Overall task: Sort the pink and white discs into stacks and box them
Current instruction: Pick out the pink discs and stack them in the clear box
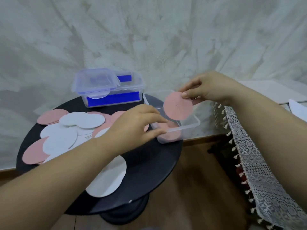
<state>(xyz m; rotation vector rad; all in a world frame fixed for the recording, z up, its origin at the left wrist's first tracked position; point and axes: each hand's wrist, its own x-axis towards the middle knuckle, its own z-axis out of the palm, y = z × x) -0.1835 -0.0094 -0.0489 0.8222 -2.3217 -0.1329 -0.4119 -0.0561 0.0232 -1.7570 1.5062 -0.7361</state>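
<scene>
The right hand point(211, 90) pinched a pink disc point(178, 105) at its 1 o'clock edge, above the clear box point(191, 130) (pink discs inside). The left hand point(136, 123) gripped the box's near rim. Loose discs point(66, 130) lay at 9 o'clock on the black table point(149, 176).

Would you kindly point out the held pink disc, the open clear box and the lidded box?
held pink disc point(178, 107): head view, centre face.
open clear box point(191, 126): head view, right wall.
lidded box point(95, 83): head view, lid top.

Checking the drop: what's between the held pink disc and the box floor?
Head view: only air between the pink disc and the box floor; pink discs lie nearer, by the left hand.
</scene>
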